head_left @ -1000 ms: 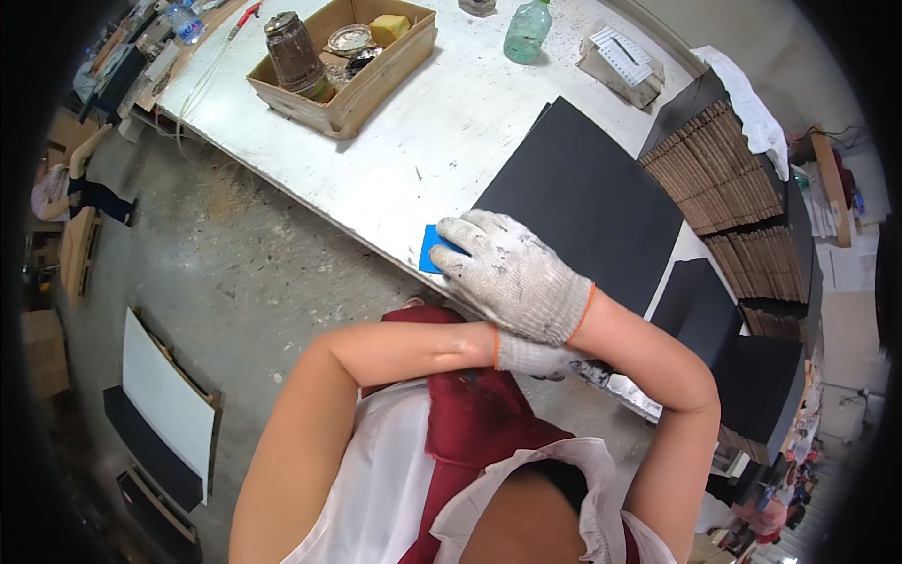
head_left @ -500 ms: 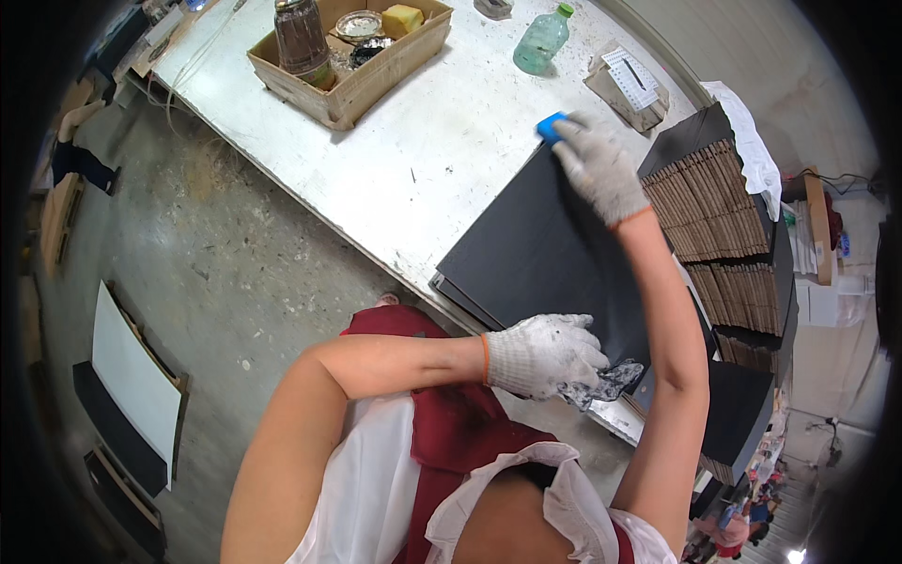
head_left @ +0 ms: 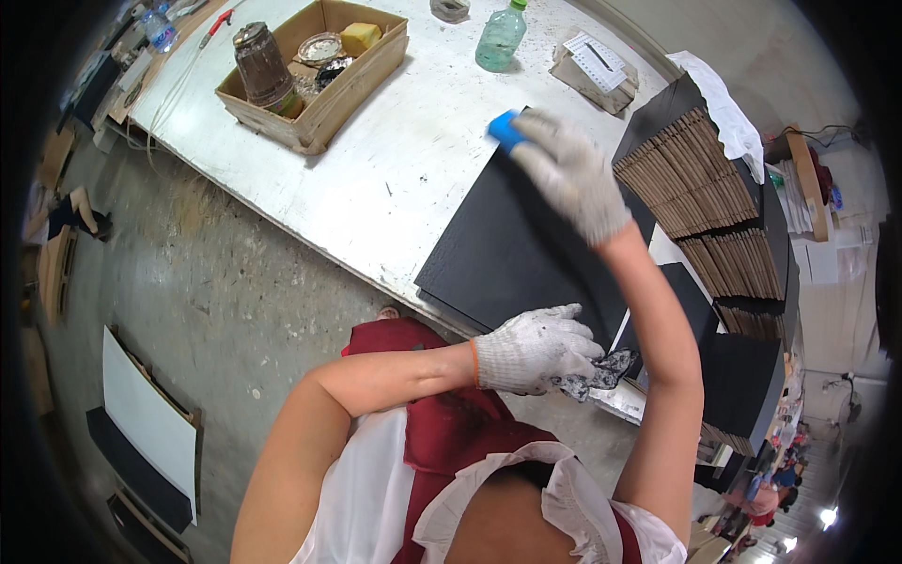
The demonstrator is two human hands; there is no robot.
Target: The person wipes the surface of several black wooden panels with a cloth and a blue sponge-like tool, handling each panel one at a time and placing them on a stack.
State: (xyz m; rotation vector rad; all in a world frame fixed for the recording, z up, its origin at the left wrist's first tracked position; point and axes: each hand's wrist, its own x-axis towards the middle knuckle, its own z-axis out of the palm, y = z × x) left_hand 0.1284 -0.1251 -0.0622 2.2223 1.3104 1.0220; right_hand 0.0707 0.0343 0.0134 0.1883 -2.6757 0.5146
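A flat black panel (head_left: 498, 240) lies at the near edge of the white table. My right hand (head_left: 575, 179), in a pale knit glove, is closed around a small blue block (head_left: 506, 130) that touches the panel's left edge close to its far corner. Whether it is a sponge or a sanding block I cannot tell. Over the panel's near side, my left hand (head_left: 536, 350), gloved in white with dark smudges, is closed on a crumpled rag (head_left: 601, 374) stained black. Part of the panel is hidden under my right hand and forearm.
Stacked dark boards with brown edges (head_left: 711, 179) stand to the right. Farther back are a cardboard tray (head_left: 315, 141) holding a grimy jar (head_left: 263, 70), a green plastic bottle (head_left: 501, 39) and a wrapped block (head_left: 592, 80). White and black boards (head_left: 150, 414) rest low at left.
The whole view has shifted, so table items appear farther left. My right hand and the blue block have turned slightly at the panel's far left corner. My left hand keeps the rag.
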